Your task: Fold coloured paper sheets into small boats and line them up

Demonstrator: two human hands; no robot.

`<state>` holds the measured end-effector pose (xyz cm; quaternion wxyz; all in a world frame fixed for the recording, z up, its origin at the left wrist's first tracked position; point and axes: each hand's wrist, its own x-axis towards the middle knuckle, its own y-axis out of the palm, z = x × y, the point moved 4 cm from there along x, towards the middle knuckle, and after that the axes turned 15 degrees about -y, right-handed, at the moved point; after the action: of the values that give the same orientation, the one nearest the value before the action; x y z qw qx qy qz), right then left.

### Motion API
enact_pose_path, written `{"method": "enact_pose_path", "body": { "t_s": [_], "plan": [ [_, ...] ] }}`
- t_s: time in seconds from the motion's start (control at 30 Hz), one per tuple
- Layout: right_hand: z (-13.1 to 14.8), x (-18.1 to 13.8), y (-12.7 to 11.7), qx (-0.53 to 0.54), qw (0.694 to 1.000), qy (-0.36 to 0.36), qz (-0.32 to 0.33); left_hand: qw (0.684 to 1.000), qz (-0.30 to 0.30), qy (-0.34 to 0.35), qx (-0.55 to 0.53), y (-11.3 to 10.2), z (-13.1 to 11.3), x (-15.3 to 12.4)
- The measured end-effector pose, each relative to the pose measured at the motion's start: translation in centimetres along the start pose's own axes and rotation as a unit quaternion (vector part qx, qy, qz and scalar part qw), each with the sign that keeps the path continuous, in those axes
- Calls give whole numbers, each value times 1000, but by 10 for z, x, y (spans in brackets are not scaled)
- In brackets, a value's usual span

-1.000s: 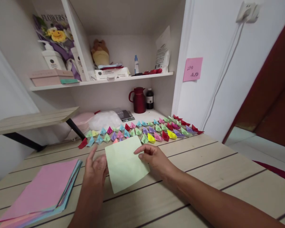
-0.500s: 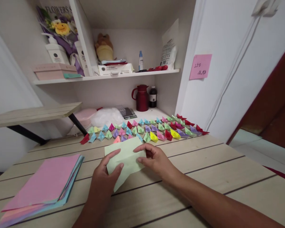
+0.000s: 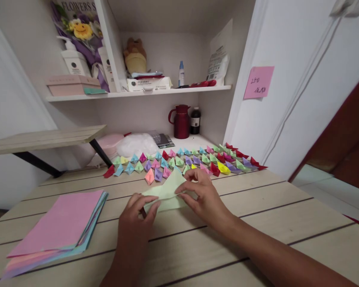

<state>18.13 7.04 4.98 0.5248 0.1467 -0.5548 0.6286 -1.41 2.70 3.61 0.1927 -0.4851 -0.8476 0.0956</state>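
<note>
A pale green paper sheet [image 3: 166, 194] lies folded over on the wooden table [image 3: 257, 215], its upper flap bent down toward me. My left hand [image 3: 137, 217] pinches its lower left corner with thumb and fingers. My right hand [image 3: 202, 195] pinches the folded right edge and presses it down. Just beyond the sheet stand rows of several small folded paper boats [image 3: 185, 161] in many colours.
A stack of coloured paper sheets [image 3: 60, 227], pink on top, lies at the left. Behind the boats are a red jug [image 3: 181, 121], a dark bottle [image 3: 195, 120] and a white plastic bag [image 3: 137, 144]. A shelf [image 3: 137, 94] with boxes and bottles hangs above. A pink note [image 3: 259, 82] sticks to the wall.
The flat green sheet has been folded over by both hands. My left hand moved from beside the sheet onto its corner. The camera view shifted slightly left and down.
</note>
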Motion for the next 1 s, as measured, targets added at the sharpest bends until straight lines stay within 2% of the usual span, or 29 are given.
{"method": "enact_pose_path", "body": {
  "t_s": [0.1, 0.2, 0.3, 0.37, 0.4, 0.47, 0.53, 0.63, 0.7, 0.77, 0.83, 0.9, 0.93, 1.0],
  "plan": [
    [3, 3, -6, 28, 999, 16, -6, 998, -51, 29, 8, -6, 4, 7],
    [-1, 4, -5, 126, 989, 83, 3, 1000, -23, -9, -13, -7, 12, 13],
    [-12, 0, 8, 295, 935, 195, 23, 988, 75, -109, -74, 0, 21, 15],
    [-20, -4, 16, 367, 895, 252, 16, 976, 108, -150, -111, 3, 25, 15],
    [-23, -5, 18, 381, 885, 267, 8, 975, 111, -154, -119, 3, 25, 15],
    [-27, -8, 21, 379, 884, 274, -5, 980, 102, -136, -105, 3, 25, 16],
    [-29, -8, 20, 353, 899, 258, -19, 989, 82, -102, -65, 1, 23, 18],
    [-25, -2, 11, 272, 947, 156, -63, 1000, 20, -21, -7, -4, 15, 16],
    [-17, 3, 4, 194, 977, 42, -83, 999, -29, 40, 11, -9, 8, 10],
    [-8, 6, 0, 108, 989, -84, -54, 994, -63, 90, 27, -11, 1, 3],
    [1, 4, 2, 30, 975, -218, 38, 986, -73, 140, 59, -10, -4, -5],
    [5, -6, 6, -26, 924, -344, 165, 973, -55, 198, 103, -5, -8, -11],
    [3, -12, 7, -44, 903, -370, 213, 965, -39, 227, 126, -1, -10, -13],
    [-5, -23, 6, -54, 891, -369, 258, 948, -5, 272, 167, 9, -10, -16]
  ]
}}
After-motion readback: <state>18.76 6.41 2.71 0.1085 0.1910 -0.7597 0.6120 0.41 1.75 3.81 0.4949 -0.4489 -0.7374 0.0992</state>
